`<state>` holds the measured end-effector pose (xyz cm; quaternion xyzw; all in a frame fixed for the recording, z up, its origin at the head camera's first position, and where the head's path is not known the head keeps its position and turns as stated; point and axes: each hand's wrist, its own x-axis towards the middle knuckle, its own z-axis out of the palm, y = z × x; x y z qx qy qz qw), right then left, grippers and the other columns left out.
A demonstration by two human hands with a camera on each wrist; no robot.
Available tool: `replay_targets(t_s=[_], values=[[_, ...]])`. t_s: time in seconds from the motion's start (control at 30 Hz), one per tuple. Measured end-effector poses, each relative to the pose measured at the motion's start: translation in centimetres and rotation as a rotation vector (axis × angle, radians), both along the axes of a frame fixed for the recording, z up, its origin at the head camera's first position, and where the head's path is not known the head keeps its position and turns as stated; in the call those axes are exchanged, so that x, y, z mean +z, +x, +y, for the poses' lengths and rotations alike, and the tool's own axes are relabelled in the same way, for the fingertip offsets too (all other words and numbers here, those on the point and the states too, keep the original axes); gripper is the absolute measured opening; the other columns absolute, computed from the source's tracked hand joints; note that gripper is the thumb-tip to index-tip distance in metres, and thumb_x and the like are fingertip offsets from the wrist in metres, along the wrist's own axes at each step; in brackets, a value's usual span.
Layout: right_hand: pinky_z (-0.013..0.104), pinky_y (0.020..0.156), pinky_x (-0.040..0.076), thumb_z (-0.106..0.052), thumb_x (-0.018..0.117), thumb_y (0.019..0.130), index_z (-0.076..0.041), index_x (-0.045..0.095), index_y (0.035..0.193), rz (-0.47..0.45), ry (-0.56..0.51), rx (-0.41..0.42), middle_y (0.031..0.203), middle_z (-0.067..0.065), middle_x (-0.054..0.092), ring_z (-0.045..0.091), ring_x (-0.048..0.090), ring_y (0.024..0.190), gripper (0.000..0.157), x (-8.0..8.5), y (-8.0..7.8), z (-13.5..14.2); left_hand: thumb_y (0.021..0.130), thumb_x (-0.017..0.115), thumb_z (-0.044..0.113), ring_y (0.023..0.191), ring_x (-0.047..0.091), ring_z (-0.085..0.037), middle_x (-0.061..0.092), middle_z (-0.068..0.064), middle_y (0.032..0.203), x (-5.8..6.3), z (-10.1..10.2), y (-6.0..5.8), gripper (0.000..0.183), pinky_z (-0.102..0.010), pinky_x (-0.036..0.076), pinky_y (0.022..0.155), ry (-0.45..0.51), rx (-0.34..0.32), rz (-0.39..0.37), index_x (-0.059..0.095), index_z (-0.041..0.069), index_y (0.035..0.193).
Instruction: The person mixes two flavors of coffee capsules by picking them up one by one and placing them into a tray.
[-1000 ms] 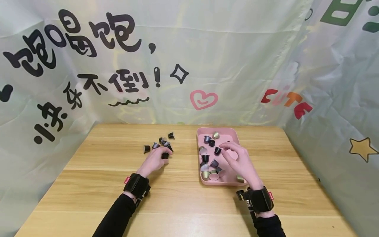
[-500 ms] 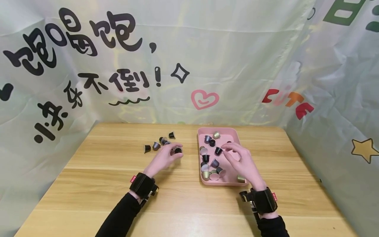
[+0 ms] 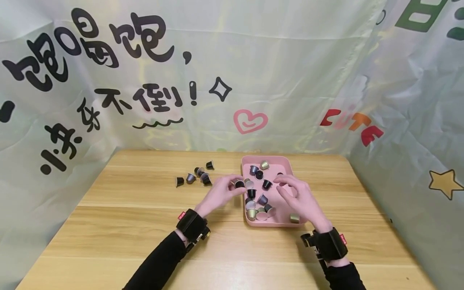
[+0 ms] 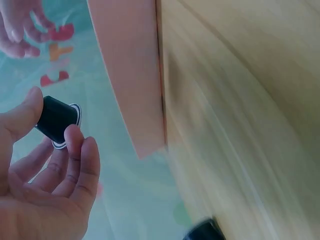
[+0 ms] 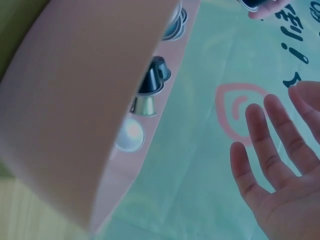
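My left hand (image 3: 219, 195) pinches a black coffee capsule (image 3: 239, 184) between thumb and fingers, over the left rim of a pink tray (image 3: 282, 211). In the left wrist view the same capsule (image 4: 56, 119) has its rimmed end towards the fingers. My right hand (image 3: 302, 199) hovers above the right part of the tray, its fingers spread and relaxed. Nothing is in it in the right wrist view, where its fingers (image 5: 272, 160) are extended. Inside the tray lie several capsules: black, purple-grey and pale gold, among them a black one (image 3: 266, 185) left of the right hand.
Left of the tray, several loose capsules lie on the wooden table (image 3: 145, 233), with a grey one (image 3: 191, 178) and a black one (image 3: 180, 182) at the near side. A printed cloth (image 3: 290, 80) hangs behind and on both sides.
The left hand has carried the black capsule rightward from the loose group to the tray's left rim. The right hand has shifted slightly right, still above the tray.
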<state>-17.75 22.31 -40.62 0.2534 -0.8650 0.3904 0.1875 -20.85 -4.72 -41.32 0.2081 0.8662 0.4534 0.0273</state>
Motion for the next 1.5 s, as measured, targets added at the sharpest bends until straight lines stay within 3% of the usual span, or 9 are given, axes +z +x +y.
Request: replay_targets(t_s=[0.4, 0.63, 0.8, 0.93, 1.13, 1.23, 1.37, 1.5], values=[[0.01, 0.087, 0.044, 0.001, 0.066, 0.092, -0.005, 0.072, 0.114, 0.029, 0.048, -0.007, 0.114, 0.009, 0.074, 0.014, 0.064, 0.093, 0.023, 0.2, -0.3, 1.6, 0.086, 0.079, 0.027, 0.062, 0.05, -0.006, 0.063, 0.0, 0.075, -0.4, 3.7, -0.9, 0.043, -0.018, 0.039, 0.054, -0.106, -0.047, 0.078, 0.068, 0.008, 0.124], [0.015, 0.085, 0.046, -0.001, 0.066, 0.093, -0.006, 0.072, 0.113, 0.014, 0.085, -0.03, 0.114, 0.008, 0.074, 0.018, 0.065, 0.094, 0.021, 0.3, -0.3, 1.8, 0.089, 0.077, 0.024, 0.058, 0.05, -0.006, 0.064, -0.003, 0.077, -0.4, 5.0, -2.2, 0.042, -0.019, 0.039, 0.05, -0.142, -0.048, 0.059, 0.067, 0.002, 0.123], [0.019, 0.083, 0.048, -0.001, 0.067, 0.093, -0.004, 0.072, 0.112, 0.014, 0.094, -0.03, 0.113, 0.009, 0.074, 0.023, 0.067, 0.096, 0.02, 0.4, -0.4, 1.7, 0.089, 0.076, 0.019, 0.069, 0.064, -0.014, 0.073, -0.015, 0.096, -0.2, 5.8, -2.9, 0.044, -0.019, 0.046, 0.053, -0.122, -0.032, 0.029, 0.064, -0.001, 0.126], [0.021, 0.083, 0.05, -0.001, 0.067, 0.093, -0.004, 0.072, 0.111, 0.014, 0.099, -0.03, 0.114, 0.01, 0.074, 0.025, 0.069, 0.098, 0.019, 0.5, -0.5, 1.7, 0.092, 0.071, 0.01, 0.09, 0.074, -0.023, 0.072, -0.022, 0.117, -0.2, 5.9, -2.8, 0.045, -0.023, 0.059, 0.07, -0.093, -0.033, 0.001, 0.059, -0.005, 0.133], [0.023, 0.082, 0.051, -0.001, 0.067, 0.092, -0.007, 0.073, 0.111, 0.008, 0.115, -0.029, 0.112, 0.009, 0.074, 0.023, 0.068, 0.096, 0.02, 0.6, -0.7, 1.6, 0.094, 0.067, 0.006, 0.103, 0.072, -0.028, 0.071, -0.022, 0.12, -0.7, 4.4, -1.5, 0.046, -0.035, 0.06, 0.09, -0.05, -0.046, -0.005, 0.055, -0.004, 0.137], [0.034, 0.085, 0.053, -0.004, 0.068, 0.093, -0.009, 0.073, 0.113, -0.002, 0.14, -0.016, 0.113, 0.008, 0.074, 0.024, 0.068, 0.098, 0.021, 0.8, -0.9, 1.2, 0.095, 0.066, 0.008, 0.105, 0.07, -0.028, 0.069, -0.022, 0.123, -0.9, 2.7, -0.6, 0.043, -0.039, 0.059, 0.094, -0.014, -0.033, -0.033, 0.057, -0.002, 0.136], [0.047, 0.089, 0.054, -0.01, 0.066, 0.096, -0.01, 0.071, 0.117, -0.051, 0.181, 0.022, 0.117, 0.008, 0.073, 0.027, 0.068, 0.104, 0.022, 1.3, -1.4, 0.4, 0.095, 0.065, 0.012, 0.107, 0.07, -0.027, 0.07, -0.019, 0.122, -1.1, -0.1, 0.6, 0.035, -0.042, 0.057, 0.098, -0.001, 0.022, -0.029, 0.062, 0.0, 0.129], [0.047, 0.09, 0.055, -0.011, 0.066, 0.096, -0.009, 0.069, 0.122, -0.099, 0.215, 0.083, 0.126, 0.011, 0.07, 0.026, 0.067, 0.105, 0.026, 2.0, -2.2, -0.9, 0.096, 0.066, 0.015, 0.104, 0.072, -0.025, 0.075, -0.014, 0.115, -1.4, -2.7, 1.4, 0.026, -0.042, 0.058, 0.096, 0.027, 0.111, 0.01, 0.07, 0.004, 0.119]])
